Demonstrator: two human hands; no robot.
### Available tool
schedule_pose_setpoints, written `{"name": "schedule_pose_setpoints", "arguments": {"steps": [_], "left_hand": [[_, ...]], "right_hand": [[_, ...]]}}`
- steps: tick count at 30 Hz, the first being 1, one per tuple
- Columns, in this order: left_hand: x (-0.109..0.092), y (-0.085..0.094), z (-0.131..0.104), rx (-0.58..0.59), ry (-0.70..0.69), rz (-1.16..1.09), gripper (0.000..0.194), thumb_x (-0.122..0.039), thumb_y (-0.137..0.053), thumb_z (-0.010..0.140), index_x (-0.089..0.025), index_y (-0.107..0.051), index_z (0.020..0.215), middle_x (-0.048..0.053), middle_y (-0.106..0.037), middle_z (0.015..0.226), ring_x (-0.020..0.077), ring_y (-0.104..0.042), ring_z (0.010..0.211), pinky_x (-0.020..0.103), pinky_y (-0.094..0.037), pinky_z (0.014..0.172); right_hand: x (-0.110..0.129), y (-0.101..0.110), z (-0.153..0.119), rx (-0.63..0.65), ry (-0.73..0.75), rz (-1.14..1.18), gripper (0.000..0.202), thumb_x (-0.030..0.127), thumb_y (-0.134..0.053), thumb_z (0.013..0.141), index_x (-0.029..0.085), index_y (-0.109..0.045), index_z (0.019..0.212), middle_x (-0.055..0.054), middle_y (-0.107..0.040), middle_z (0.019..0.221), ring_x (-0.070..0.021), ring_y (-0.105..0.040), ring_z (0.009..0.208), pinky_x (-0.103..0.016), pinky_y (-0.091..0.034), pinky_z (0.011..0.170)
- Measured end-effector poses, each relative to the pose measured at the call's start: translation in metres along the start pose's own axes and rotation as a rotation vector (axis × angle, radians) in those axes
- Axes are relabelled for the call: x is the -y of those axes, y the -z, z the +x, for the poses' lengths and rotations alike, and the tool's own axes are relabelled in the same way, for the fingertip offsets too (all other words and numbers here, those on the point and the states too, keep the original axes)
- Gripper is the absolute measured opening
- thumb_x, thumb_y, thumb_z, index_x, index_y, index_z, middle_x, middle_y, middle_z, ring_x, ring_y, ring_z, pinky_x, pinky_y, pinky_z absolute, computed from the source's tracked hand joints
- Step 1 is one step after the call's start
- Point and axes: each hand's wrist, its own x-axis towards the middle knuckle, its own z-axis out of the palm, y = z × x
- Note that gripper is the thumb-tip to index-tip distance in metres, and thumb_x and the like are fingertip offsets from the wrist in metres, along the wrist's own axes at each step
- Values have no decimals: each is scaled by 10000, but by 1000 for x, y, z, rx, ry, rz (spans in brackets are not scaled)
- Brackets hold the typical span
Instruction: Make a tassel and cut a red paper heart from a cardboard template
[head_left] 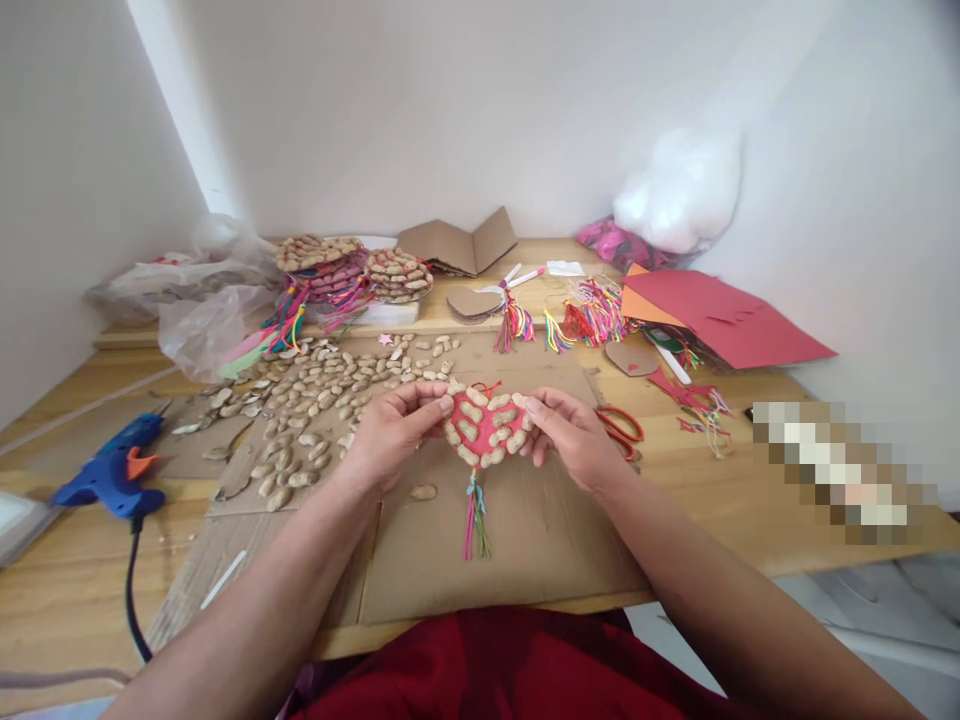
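Between my two hands is a red heart ornament (470, 432) with whole peanuts fixed around its edge and across its face. A small red loop shows at its top, and a tassel (475, 520) of pink, blue and green cords hangs from its bottom point. My left hand (397, 428) pinches the heart's left lobe between thumb and fingers. On the other side my right hand (568, 432) grips the right lobe the same way. Below them lies a cardboard sheet (495, 555) with one loose peanut (424, 492) on it.
Many loose peanuts (330, 385) spread to the left, near a blue glue gun (112, 470) with a black cord. Finished peanut pieces (319, 255) are stacked behind. Right of my hands are red-handled scissors (621, 430), tassels (596, 310) and red paper (731, 315).
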Motion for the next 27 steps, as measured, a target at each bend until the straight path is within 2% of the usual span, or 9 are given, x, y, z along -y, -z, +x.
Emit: {"name": "schedule_pose_setpoints", "arguments": {"steps": [4,8,13,18,23,27], "left_hand": [[0,-2,0,5,11,24,453,-406,-903,658,-138,-714,972,61,-753,829,181,-694,650,278,-549,603],[2,-3,-1,23,25,21,459,-409,-901,666,-141,-704,982,57,-758,841,157,-698,655,231,-526,602],[2,-4,-4,129,70,-3,452,-457,-860,724,-162,-695,1025,51,-750,874,150,-689,672,251,-552,625],[6,-4,-4,148,35,43,410,-400,-886,701,-164,-711,985,40,-739,839,155,-678,663,265,-569,617],[7,-10,-7,150,48,61,411,-389,-885,702,-160,-711,995,35,-726,794,177,-705,679,267,-572,613],[7,-13,-10,197,52,61,384,-423,-859,732,-160,-698,961,35,-727,770,178,-712,664,252,-559,589]], "right_hand": [[-4,2,2,-13,5,-25,389,562,-695,836,188,-606,783,21,-631,609,-95,-584,495,-168,-415,374],[-8,3,4,-67,12,-60,339,499,-729,810,188,-603,769,36,-608,609,-74,-532,455,-165,-382,359],[-7,4,5,-115,32,-44,334,495,-733,797,197,-591,745,40,-594,577,-76,-516,436,-172,-369,357],[-3,1,4,-67,2,-30,372,558,-716,799,195,-632,813,16,-635,618,-96,-554,485,-178,-382,367],[-2,-2,2,-92,-1,-58,354,518,-748,765,188,-622,751,39,-592,588,-60,-451,428,-180,-331,367],[-2,-1,1,-99,5,-41,330,491,-750,760,192,-613,731,50,-572,558,-60,-440,420,-181,-311,373]]}}
